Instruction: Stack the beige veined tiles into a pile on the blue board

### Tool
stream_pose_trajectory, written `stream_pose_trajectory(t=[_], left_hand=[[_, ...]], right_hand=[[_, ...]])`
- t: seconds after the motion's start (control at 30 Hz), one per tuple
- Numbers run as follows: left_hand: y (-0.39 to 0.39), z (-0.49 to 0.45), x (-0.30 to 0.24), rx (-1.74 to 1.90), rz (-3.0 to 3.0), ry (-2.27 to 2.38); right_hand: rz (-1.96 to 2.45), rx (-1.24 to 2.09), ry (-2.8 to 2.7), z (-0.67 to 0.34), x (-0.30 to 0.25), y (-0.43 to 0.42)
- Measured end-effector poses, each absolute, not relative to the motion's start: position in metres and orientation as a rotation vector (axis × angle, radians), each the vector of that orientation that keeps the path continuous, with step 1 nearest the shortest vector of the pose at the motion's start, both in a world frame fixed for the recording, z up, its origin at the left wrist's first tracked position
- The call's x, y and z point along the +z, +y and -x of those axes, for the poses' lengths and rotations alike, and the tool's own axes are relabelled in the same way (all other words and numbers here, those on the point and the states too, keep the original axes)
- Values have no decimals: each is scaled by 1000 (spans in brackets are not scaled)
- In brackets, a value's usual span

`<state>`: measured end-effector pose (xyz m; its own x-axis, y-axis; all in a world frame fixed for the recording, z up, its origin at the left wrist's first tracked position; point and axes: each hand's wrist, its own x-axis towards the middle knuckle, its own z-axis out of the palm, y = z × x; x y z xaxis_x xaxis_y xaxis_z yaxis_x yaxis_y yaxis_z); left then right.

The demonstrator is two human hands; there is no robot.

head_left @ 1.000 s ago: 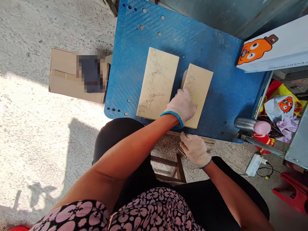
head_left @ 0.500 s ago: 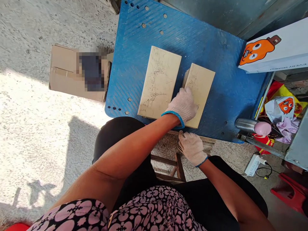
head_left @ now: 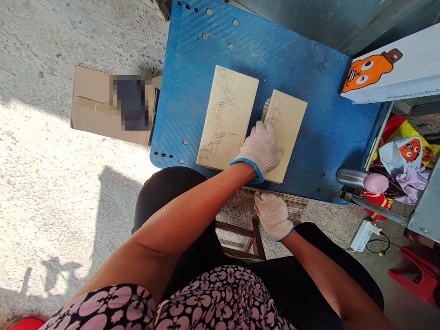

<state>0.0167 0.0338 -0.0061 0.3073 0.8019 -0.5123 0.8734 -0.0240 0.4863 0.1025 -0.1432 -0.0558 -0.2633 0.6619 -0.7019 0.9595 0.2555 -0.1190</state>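
Note:
Two stacks of thin cream rectangular sheets lie on a blue ribbed board (head_left: 302, 68). The larger stack (head_left: 225, 117) is on the left, the smaller stack (head_left: 288, 121) on the right. My left hand (head_left: 260, 149), in a white knit glove with a blue cuff, rests palm down on the near left part of the smaller stack, fingers curled over it. My right hand (head_left: 273, 214), also gloved, is below the board's front edge, closed on brown sheets (head_left: 295, 205) stacked under the board.
A cardboard box (head_left: 91, 105) lies on the concrete floor to the left. A white box with an orange cartoon figure (head_left: 392, 73) sits at the right. A steel flask (head_left: 354, 178), bags, a power strip (head_left: 360, 234) and a red stool (head_left: 415, 277) crowd the right side. A wooden stool frame (head_left: 247, 240) stands between my knees.
My right hand has slid a little left and up along the brown sheets under the board's edge. My left hand stays on the smaller stack.

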Motion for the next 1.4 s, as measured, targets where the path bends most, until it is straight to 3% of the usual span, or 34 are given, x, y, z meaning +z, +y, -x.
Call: stream_pose_trajectory(t=[0.27, 0.57, 0.87, 1.1, 1.4], left_hand=[[38, -16, -2, 57, -1877, 1495], [37, -18, 8, 87, -1841, 1451], [36, -17, -13, 482, -1717, 1341], [42, -14, -15, 535, -1488, 1294], [45, -4, 1, 248, -1146, 961]], right_hand=[[-1410, -891, 1953, -101, -64, -154], [-1395, -797, 1913, -110, -84, -157], [-1353, -974, 1891, -118, -52, -122], [-1530, -1603, 1919, -153, -13, -95], [-2451, -2344, 1273, -215, 42, -61]])
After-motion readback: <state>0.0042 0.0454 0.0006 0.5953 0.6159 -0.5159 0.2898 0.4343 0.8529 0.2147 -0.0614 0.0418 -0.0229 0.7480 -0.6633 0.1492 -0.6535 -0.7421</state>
